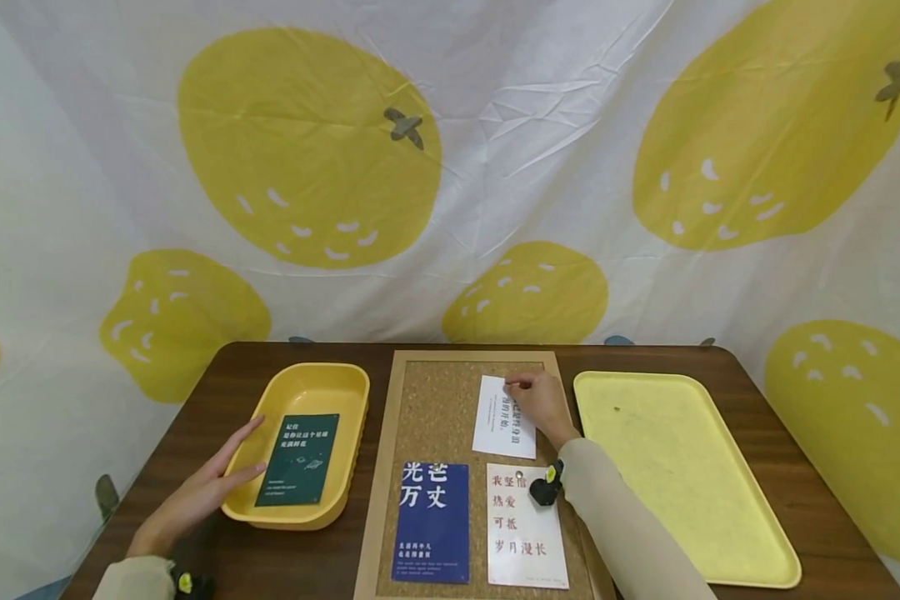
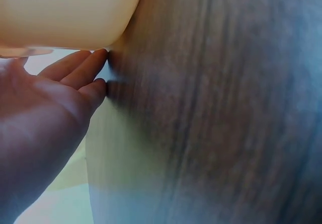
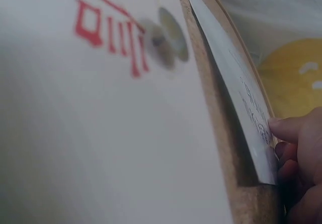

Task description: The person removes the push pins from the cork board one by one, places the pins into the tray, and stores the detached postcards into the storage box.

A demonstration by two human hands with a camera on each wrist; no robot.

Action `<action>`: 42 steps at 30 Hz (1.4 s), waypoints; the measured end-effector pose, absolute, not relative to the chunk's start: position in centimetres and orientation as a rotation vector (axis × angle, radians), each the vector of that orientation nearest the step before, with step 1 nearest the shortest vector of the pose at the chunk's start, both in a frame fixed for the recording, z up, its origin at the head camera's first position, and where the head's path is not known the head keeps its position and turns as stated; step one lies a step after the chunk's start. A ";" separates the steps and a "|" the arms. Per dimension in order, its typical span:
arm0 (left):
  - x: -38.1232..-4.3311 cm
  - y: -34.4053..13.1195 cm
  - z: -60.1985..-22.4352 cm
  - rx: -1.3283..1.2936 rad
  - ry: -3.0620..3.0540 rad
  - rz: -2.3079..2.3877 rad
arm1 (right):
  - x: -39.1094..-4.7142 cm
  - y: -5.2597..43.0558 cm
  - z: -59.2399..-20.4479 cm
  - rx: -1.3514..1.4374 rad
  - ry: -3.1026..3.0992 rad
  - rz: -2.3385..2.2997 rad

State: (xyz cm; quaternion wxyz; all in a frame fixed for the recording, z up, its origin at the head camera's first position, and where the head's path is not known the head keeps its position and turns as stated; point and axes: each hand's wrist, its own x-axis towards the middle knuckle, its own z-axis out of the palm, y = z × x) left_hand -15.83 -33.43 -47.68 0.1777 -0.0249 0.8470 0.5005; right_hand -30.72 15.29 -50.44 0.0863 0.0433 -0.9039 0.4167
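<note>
My right hand [image 1: 543,404] pinches a white card with dark print [image 1: 491,425] over the upper right of a cork board [image 1: 435,408]. In the right wrist view, the thumb lies on the card's face and the fingers are at its edge; the card stands slightly off the cork. My left hand [image 1: 198,492] rests with extended fingers against the left side of a yellow tub [image 1: 337,379]. A dark green card [image 1: 300,458] lies in that tub. Lower on the board are a blue card [image 1: 431,521] and a white card with red print [image 1: 525,533], the latter under a clear push pin [image 3: 166,40].
A pale yellow tray [image 1: 675,467] lies right of the board, with a tiny object [image 1: 617,409] on it. Everything stands on a dark wooden table [image 1: 832,533]. Behind its far edge hangs a white cloth [image 1: 510,150] with yellow fruit prints.
</note>
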 end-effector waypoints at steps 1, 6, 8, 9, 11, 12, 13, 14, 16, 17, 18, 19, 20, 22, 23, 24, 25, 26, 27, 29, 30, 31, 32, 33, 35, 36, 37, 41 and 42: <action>-15.8 -33.5 -47.7 -0.070 2.400 1.415 | -30.7 15.3 -50.4 0.125 -2.692 1.246; -16.0 -33.5 -47.5 -0.094 2.423 1.382 | -30.7 15.1 -50.3 0.100 -2.690 1.258; -16.0 -33.4 -47.2 -0.115 2.448 1.356 | -30.7 15.0 -50.3 0.096 -2.687 1.260; -16.0 -33.4 -47.0 -0.123 2.470 1.337 | -30.7 14.9 -50.3 0.095 -2.686 1.259; -15.9 -33.2 -46.6 -0.126 2.533 1.302 | -30.7 14.8 -50.3 0.096 -2.685 1.259; -15.8 -33.1 -46.4 -0.125 2.580 1.271 | -30.7 14.7 -50.3 0.090 -2.685 1.260; -15.8 -32.9 -46.2 -0.124 2.627 1.237 | -30.7 14.7 -50.3 0.087 -2.686 1.260; -15.8 -32.8 -45.9 -0.114 2.679 1.202 | -30.7 14.7 -50.2 0.084 -2.686 1.259; -15.6 -32.3 -45.4 -0.093 2.775 1.147 | -30.7 14.6 -50.2 0.078 -2.687 1.253; -15.6 -32.1 -45.1 -0.080 2.823 1.118 | -30.8 14.6 -50.2 0.076 -2.687 1.249; -15.5 -31.8 -44.8 -0.058 2.857 1.110 | -30.8 14.6 -50.2 0.073 -2.687 1.249; -15.5 -31.5 -44.5 -0.030 2.886 1.109 | -30.8 14.6 -50.2 0.072 -2.687 1.246; -15.4 -31.2 -44.2 -0.004 2.906 1.112 | -30.8 14.6 -50.2 0.068 -2.687 1.246; -15.3 -30.5 -43.7 0.064 2.943 1.114 | -30.7 14.5 -50.2 0.061 -2.691 1.243; -15.2 -30.2 -43.4 0.093 2.955 1.111 | -30.7 14.5 -50.2 0.058 -2.694 1.243; -15.2 -29.9 -43.3 0.127 2.966 1.110 | -30.7 14.5 -50.2 0.053 -2.697 1.244; -15.1 -29.6 -43.1 0.155 2.973 1.107 | -30.7 14.5 -50.2 0.054 -2.698 1.242; -15.1 -29.3 -43.0 0.179 2.980 1.100 | -30.7 14.5 -50.2 0.052 -2.700 1.245; -15.1 -29.0 -42.9 0.211 2.989 1.096 | -30.7 14.5 -50.2 0.051 -2.701 1.249; -15.1 -28.3 -42.8 0.260 2.994 1.098 | -30.7 14.6 -50.3 0.051 -2.698 1.255; -15.2 -27.9 -42.8 0.291 2.998 1.099 | -30.7 14.7 -50.3 0.050 -2.697 1.257; -15.2 -27.6 -42.7 0.307 2.997 1.097 | -30.8 14.7 -50.3 0.053 -2.695 1.259; -15.2 -27.2 -42.6 0.329 2.999 1.092 | -30.8 14.7 -50.3 0.051 -2.694 1.264; -15.2 -26.8 -42.5 0.350 2.999 1.086 | -30.8 14.8 -50.3 0.050 -2.691 1.268; -15.3 -26.1 -42.4 0.390 3.002 1.066 | -30.7 14.8 -50.3 0.046 -2.691 1.269; -15.2 -25.7 -42.3 0.410 3.006 1.056 | -30.7 14.9 -50.4 0.047 -2.693 1.269; -15.2 -25.2 -42.3 0.433 3.009 1.049 | -30.7 14.9 -50.4 0.045 -2.694 1.271; -15.0 -23.2 -42.3 0.548 3.024 1.002 | -30.7 14.9 -50.4 0.044 -2.697 1.264; -14.9 -22.6 -42.3 0.572 3.021 0.991 | -30.8 15.0 -50.4 0.044 -2.696 1.265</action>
